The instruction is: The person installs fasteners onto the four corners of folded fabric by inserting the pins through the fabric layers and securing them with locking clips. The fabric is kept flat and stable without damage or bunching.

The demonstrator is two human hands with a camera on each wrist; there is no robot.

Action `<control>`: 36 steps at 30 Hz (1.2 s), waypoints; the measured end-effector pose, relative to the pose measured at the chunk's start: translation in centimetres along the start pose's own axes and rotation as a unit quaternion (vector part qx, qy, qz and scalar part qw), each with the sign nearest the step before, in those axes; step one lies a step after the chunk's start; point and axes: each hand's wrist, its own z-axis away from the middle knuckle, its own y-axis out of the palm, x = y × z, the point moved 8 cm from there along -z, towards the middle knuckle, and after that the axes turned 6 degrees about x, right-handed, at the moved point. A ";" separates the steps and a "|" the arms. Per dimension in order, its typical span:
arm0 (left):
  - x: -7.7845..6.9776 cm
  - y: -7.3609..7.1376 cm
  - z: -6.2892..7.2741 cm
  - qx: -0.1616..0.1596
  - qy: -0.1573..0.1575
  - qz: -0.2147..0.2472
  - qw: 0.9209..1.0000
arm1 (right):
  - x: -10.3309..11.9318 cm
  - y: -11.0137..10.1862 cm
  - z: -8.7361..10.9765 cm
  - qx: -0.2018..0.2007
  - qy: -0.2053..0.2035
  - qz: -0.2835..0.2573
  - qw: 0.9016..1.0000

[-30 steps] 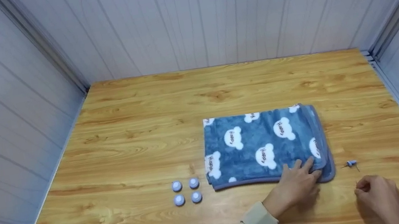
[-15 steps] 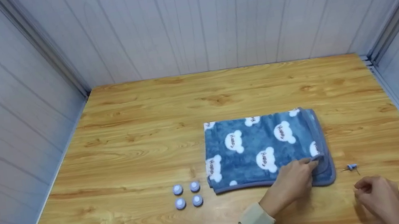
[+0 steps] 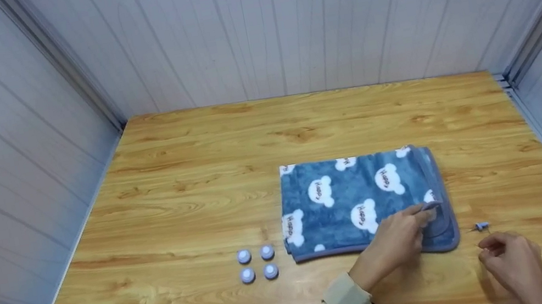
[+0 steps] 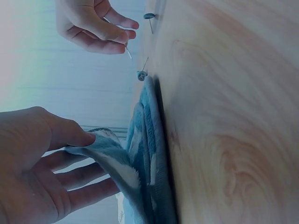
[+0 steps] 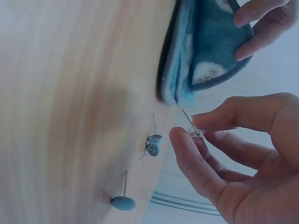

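A folded blue fleece blanket (image 3: 339,207) with white bear heads reading "Happy" lies on the wooden table. My left hand (image 3: 395,241) pinches its near right corner between thumb and fingers, lifting the top layer's edge. Lower layers stay flat on the wood. My right hand (image 3: 516,259), just right of the blanket, pinches a small pin (image 5: 195,132) with a clear head and thin metal shaft pointing toward the blanket. Two blue-headed pins (image 5: 153,140) lie close together near the blanket's corner. Another pin (image 5: 123,203) with a flat round blue head stands shaft-up on the table.
Several round pale blue caps (image 3: 247,275) stand in a square group left of the blanket. White panelled walls (image 3: 271,24) enclose the table's back and both sides. The wooden tabletop (image 3: 176,213) extends left of and behind the blanket.
My left hand's spread fingers, which lay on the blanket, have taken hold of its corner and raised it, folding it back. The right hand has barely moved.
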 end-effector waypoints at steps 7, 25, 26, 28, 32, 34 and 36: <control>0.3 -1.1 0.2 -0.018 -0.006 0.021 1.000 | 1.4 -0.9 0.1 -0.061 -0.023 -0.021 0.998; 0.0 -4.2 1.0 -0.067 0.028 0.039 0.997 | 5.6 -2.2 0.1 -0.162 -0.115 -0.094 0.975; 0.0 -4.3 1.1 -0.069 0.027 0.044 0.996 | 5.8 -2.2 0.0 -0.163 -0.117 -0.102 0.974; 0.1 -4.5 1.1 -0.074 0.025 0.055 0.995 | 6.2 -2.2 -0.2 -0.165 -0.120 -0.112 0.972; 0.2 -5.1 1.3 -0.089 0.028 0.063 0.994 | 7.0 -2.1 -0.7 -0.162 -0.127 -0.123 0.971; 0.2 -5.4 1.4 -0.096 0.034 0.062 0.993 | 7.6 -2.0 -1.0 -0.164 -0.130 -0.121 0.970; 0.3 -5.7 1.4 -0.100 0.039 0.066 0.992 | 8.1 -1.8 -1.2 -0.165 -0.134 -0.121 0.970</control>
